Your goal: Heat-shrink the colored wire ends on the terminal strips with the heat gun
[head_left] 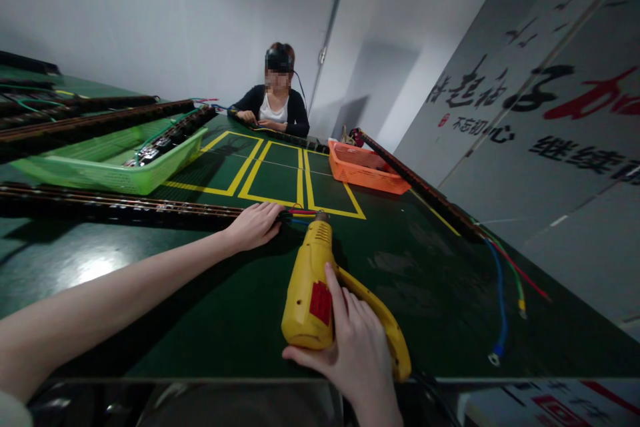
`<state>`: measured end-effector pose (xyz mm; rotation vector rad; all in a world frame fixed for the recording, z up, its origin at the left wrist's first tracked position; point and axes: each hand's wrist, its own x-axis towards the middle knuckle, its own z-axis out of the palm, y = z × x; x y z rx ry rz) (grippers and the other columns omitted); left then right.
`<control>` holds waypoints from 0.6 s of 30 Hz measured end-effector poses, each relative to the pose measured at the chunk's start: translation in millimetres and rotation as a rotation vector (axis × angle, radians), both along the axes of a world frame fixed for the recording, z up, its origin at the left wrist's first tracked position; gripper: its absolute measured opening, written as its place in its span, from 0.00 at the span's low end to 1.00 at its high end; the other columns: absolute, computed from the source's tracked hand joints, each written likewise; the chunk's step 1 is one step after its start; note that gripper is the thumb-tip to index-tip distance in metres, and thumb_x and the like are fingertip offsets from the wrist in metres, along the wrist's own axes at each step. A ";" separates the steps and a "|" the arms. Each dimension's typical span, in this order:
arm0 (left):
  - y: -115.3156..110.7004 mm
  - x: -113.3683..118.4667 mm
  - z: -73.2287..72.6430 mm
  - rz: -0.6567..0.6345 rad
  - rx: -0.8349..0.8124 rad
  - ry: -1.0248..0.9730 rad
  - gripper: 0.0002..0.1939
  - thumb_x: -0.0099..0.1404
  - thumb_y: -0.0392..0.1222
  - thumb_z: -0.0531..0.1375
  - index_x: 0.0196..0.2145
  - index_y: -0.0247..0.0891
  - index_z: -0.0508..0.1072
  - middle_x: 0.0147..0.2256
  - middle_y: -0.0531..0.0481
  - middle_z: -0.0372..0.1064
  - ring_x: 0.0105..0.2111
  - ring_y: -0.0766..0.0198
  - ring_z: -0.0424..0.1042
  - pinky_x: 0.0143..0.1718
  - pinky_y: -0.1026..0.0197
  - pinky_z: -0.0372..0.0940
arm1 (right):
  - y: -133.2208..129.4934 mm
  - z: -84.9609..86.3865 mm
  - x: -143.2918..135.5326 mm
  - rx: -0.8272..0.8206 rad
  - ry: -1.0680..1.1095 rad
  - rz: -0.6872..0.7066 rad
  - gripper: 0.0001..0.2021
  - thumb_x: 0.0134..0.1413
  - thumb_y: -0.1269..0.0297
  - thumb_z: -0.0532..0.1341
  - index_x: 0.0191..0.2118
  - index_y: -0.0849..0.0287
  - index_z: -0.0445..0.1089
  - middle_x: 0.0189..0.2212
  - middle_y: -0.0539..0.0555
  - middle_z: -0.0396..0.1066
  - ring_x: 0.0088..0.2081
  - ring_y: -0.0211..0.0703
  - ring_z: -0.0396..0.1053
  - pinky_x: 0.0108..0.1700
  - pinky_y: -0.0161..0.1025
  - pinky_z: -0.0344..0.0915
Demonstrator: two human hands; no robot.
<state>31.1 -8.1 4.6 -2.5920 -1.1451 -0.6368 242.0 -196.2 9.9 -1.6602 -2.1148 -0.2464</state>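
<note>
My right hand (357, 333) grips a yellow heat gun (306, 300) with a red label, its fingers wrapped round the body. The metal nozzle points away from me, at the coloured wires (303, 212) coming out of a long dark busbar-like strip (125, 205). My left hand (255, 225) is closed over the right end of that strip, where the red, blue and yellow wires begin. Its fingertips are partly hidden. The nozzle tip overlaps the wire ends in view; whether they touch I cannot tell.
A green basket (135, 177) with similar strips lies at left. An orange basket (370, 173) stands at right, with another strip (425, 190) resting across it; its wires (501, 293) end in ring terminals. Yellow tape marks the green table (210, 320). Across it sits a person (274, 107).
</note>
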 end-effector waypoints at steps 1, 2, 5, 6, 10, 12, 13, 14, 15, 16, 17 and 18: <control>-0.2 0.2 0.4 0.004 -0.005 0.001 0.15 0.66 0.41 0.47 0.49 0.33 0.61 0.44 0.41 0.67 0.46 0.56 0.66 0.47 0.56 0.61 | -1.3 -0.1 -4.9 0.009 0.011 0.010 0.61 0.29 0.28 0.58 0.66 0.59 0.37 0.43 0.60 0.69 0.42 0.56 0.68 0.44 0.50 0.64; -0.5 0.4 0.9 0.010 -0.009 0.002 0.15 0.66 0.41 0.47 0.49 0.33 0.61 0.44 0.41 0.67 0.46 0.56 0.67 0.47 0.56 0.62 | -2.6 -0.1 -10.1 0.018 0.024 0.021 0.61 0.28 0.27 0.58 0.66 0.59 0.38 0.43 0.60 0.69 0.42 0.56 0.68 0.44 0.50 0.64; -1.8 0.5 2.1 0.011 -0.017 0.002 0.15 0.66 0.40 0.48 0.49 0.33 0.60 0.44 0.41 0.67 0.46 0.56 0.67 0.47 0.55 0.62 | -6.5 2.0 -24.2 0.035 0.037 0.054 0.60 0.30 0.26 0.55 0.65 0.60 0.41 0.40 0.59 0.70 0.39 0.54 0.69 0.42 0.49 0.64; -2.3 0.4 2.5 0.006 -0.018 -0.001 0.15 0.65 0.40 0.48 0.49 0.33 0.60 0.44 0.41 0.67 0.46 0.56 0.67 0.47 0.55 0.62 | -7.5 3.4 -27.4 0.035 0.028 0.071 0.59 0.31 0.26 0.54 0.65 0.60 0.41 0.38 0.59 0.70 0.37 0.54 0.69 0.40 0.48 0.65; -3.6 0.0 3.7 -0.005 -0.028 -0.012 0.16 0.65 0.40 0.48 0.49 0.33 0.60 0.44 0.40 0.67 0.46 0.55 0.67 0.48 0.54 0.62 | -9.6 8.8 -30.8 0.031 -0.024 0.118 0.56 0.35 0.27 0.52 0.64 0.63 0.45 0.37 0.59 0.71 0.35 0.52 0.70 0.37 0.46 0.65; -3.6 -0.4 3.9 -0.009 -0.030 -0.008 0.16 0.65 0.40 0.48 0.49 0.32 0.60 0.45 0.39 0.66 0.46 0.55 0.67 0.47 0.54 0.62 | -9.5 8.8 -29.6 0.016 -0.031 0.118 0.56 0.35 0.26 0.52 0.64 0.63 0.45 0.37 0.59 0.71 0.36 0.52 0.70 0.37 0.46 0.64; -3.5 -0.7 3.9 -0.012 -0.030 -0.006 0.16 0.65 0.40 0.48 0.49 0.32 0.60 0.45 0.39 0.66 0.46 0.55 0.67 0.47 0.54 0.62 | -9.2 7.9 -28.9 0.009 -0.028 0.114 0.56 0.34 0.26 0.52 0.65 0.62 0.44 0.37 0.58 0.71 0.35 0.52 0.69 0.37 0.46 0.64; -3.3 -1.0 3.8 -0.015 -0.030 -0.004 0.16 0.65 0.40 0.48 0.49 0.32 0.60 0.45 0.39 0.66 0.46 0.55 0.67 0.47 0.54 0.62 | -8.8 6.7 -28.2 0.008 -0.022 0.111 0.57 0.33 0.26 0.52 0.65 0.61 0.43 0.36 0.57 0.70 0.35 0.51 0.69 0.37 0.46 0.64; -3.1 -1.3 3.6 -0.018 -0.030 -0.001 0.16 0.65 0.40 0.48 0.50 0.32 0.60 0.45 0.40 0.66 0.46 0.55 0.67 0.47 0.54 0.62 | -8.2 5.2 -27.6 0.011 -0.012 0.105 0.58 0.32 0.25 0.52 0.65 0.60 0.43 0.36 0.57 0.70 0.35 0.51 0.69 0.37 0.46 0.64; -2.9 -1.6 3.5 -0.018 -0.028 0.000 0.16 0.65 0.40 0.48 0.50 0.33 0.60 0.45 0.40 0.66 0.46 0.55 0.67 0.47 0.54 0.62 | -7.6 3.8 -26.8 0.014 -0.001 0.095 0.58 0.31 0.25 0.52 0.65 0.60 0.42 0.36 0.57 0.70 0.35 0.52 0.69 0.38 0.47 0.64; -2.8 -1.9 3.4 -0.015 -0.026 0.001 0.16 0.65 0.40 0.48 0.50 0.33 0.60 0.45 0.40 0.66 0.46 0.55 0.67 0.47 0.54 0.62 | -6.9 2.6 -25.8 0.015 0.011 0.080 0.59 0.30 0.25 0.53 0.65 0.59 0.42 0.37 0.57 0.70 0.36 0.52 0.69 0.39 0.47 0.64; -2.8 -2.1 3.4 -0.010 -0.025 0.003 0.16 0.66 0.40 0.48 0.50 0.33 0.60 0.45 0.41 0.66 0.46 0.56 0.67 0.46 0.55 0.62 | -6.2 1.9 -24.3 0.012 0.023 0.064 0.60 0.28 0.25 0.54 0.65 0.59 0.41 0.38 0.57 0.70 0.37 0.53 0.68 0.41 0.47 0.64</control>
